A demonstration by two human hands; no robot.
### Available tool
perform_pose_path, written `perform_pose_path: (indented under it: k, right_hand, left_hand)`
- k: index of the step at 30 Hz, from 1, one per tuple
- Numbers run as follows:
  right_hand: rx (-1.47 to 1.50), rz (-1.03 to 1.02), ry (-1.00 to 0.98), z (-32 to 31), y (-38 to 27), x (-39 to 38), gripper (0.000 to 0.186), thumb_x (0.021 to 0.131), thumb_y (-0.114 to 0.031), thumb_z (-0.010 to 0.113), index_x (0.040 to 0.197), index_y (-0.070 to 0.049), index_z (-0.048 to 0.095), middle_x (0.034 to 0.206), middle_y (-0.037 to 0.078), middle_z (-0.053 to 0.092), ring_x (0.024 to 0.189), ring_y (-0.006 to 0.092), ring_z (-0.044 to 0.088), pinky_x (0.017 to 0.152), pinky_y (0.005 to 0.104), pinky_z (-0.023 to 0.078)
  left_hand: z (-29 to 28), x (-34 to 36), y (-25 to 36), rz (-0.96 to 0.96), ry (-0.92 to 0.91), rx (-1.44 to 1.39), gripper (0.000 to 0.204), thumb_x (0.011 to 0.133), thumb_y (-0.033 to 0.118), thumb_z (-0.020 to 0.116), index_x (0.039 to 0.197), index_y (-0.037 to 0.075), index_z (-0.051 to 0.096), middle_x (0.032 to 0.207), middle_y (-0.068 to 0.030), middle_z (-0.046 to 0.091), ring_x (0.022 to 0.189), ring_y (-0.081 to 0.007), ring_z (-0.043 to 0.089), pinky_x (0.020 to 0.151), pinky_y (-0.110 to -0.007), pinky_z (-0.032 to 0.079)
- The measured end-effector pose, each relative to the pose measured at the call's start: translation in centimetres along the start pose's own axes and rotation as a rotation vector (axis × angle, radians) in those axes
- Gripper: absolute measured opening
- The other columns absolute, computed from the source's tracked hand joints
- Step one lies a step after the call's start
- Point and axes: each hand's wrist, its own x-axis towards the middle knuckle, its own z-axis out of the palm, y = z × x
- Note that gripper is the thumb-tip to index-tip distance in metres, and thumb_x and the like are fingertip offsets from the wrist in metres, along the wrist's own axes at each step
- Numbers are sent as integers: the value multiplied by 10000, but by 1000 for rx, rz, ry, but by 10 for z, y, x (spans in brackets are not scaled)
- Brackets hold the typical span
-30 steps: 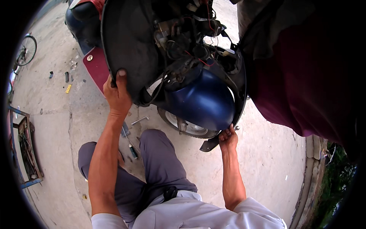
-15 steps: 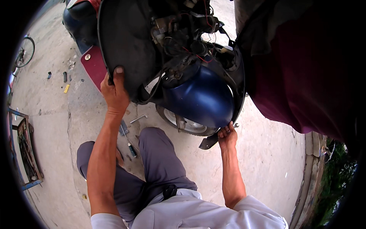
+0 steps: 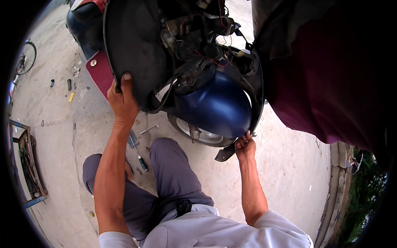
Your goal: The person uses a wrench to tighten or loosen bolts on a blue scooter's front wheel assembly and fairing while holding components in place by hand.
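Note:
My left hand is closed round the lower left edge of a large black panel, thumb lying on its face. The panel belongs to a partly stripped scooter with bare wiring behind it. At the lower tip of the dark blue front fender, my right hand is closed with curled fingers. A small forked metal end, like a wrench's jaw, sticks out beside these fingers; the rest of it is hidden. A black mudguard flap hangs just left of that hand, near the front wheel.
On the concrete by my knees lie a screwdriver and an L-shaped socket wrench. A maroon panel lies behind my left hand. Maroon cloth hangs close at the right. A blue-framed rack stands far left.
The panel and scooter front appear shifted slightly left, along with the rest of the view. Both hands keep their places on the scooter.

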Motion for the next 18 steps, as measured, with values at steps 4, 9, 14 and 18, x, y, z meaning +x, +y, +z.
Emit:
perform_pose_path:
  k: [4, 9, 14, 18]
  right_hand:
    - [21, 14, -24, -6, -3, 3, 244, 1110, -278, 525, 908, -142, 514, 705, -43, 427, 520, 83, 305, 486, 262, 250]
    - [13, 19, -6, 1, -2, -1, 247, 1109, -278, 526, 903, -143, 506, 702, -48, 421, 516, 83, 299, 484, 264, 250]
    - [-1, 5, -13, 1, -2, -1, 255, 1115, -272, 507, 894, -143, 510, 700, -46, 414, 515, 86, 298, 490, 264, 256]
    - [-24, -5, -26, -5, -5, 2, 254, 1123, -279, 488, 906, -150, 521, 712, -50, 421, 519, 82, 300, 492, 262, 258]
  left_hand:
    - [3, 1, 4, 14, 13, 12, 454, 1087, 379, 561, 892, -23, 636, 727, 15, 549, 716, -94, 468, 637, -302, 379]
    - [-1, 1, 1, 28, 5, 26, 454, 1089, 379, 556, 883, -19, 627, 715, 18, 529, 704, -98, 458, 633, -301, 375]
    - [0, 0, 2, 13, 6, 4, 455, 1086, 385, 562, 877, -15, 622, 723, 20, 523, 712, -96, 457, 637, -298, 371]
    - [3, -1, 1, -9, 18, -16, 453, 1081, 391, 570, 905, -21, 635, 760, 11, 554, 747, -94, 477, 660, -290, 386]
